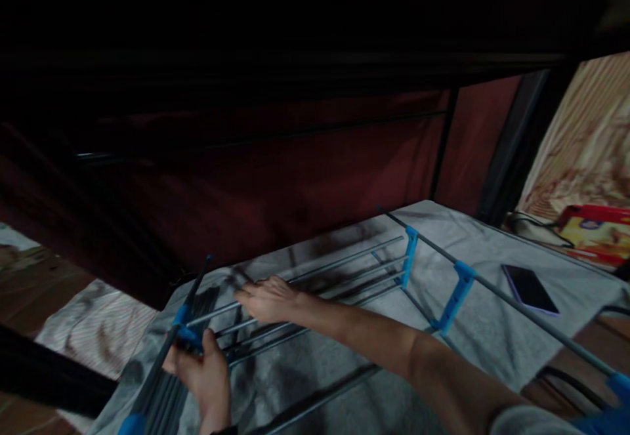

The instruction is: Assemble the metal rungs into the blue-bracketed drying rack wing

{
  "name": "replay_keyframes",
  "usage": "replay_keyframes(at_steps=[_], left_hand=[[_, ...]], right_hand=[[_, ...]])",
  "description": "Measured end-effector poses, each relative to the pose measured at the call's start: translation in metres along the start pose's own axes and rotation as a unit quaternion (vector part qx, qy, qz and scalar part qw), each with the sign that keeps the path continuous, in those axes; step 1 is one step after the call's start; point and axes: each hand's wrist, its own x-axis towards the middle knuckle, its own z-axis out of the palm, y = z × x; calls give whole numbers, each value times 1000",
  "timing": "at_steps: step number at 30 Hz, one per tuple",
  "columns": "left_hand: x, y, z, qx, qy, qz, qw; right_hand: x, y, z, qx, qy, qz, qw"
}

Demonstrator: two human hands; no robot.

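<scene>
Wrinkled cloth bearing one tubular rack

Four slim grey bars span the rack's upper section; the near right corner is cut off. The right hand closes around the uppermost bar. The left hand grips one blue bracket, fingertips partly hidden. One flat phone lies alongside.

Light's dim on dk red panel, blk frame & brown flr.
</scene>
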Motion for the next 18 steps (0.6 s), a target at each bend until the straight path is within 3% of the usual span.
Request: replay_keyframes(at_steps=[3, 5, 10, 14, 18], left_hand=[[-34, 18, -9, 32, 60, 27, 997], [-51, 32, -11, 45, 40, 89, 994], [-44, 70, 3, 37, -79, 262, 961], [-17, 98, 23, 77, -219, 359, 904], [3, 103, 33, 185, -284, 413, 845]], right_hand=[[-8, 7, -2, -5, -5, -6, 1000], [-17, 14, -1, -13, 2, -12, 1000], [-38, 29, 7, -25, 32, 0, 999], [-50, 37, 9, -27, 44, 27, 998], [-71, 43, 5, -7, 121, 48, 991]])
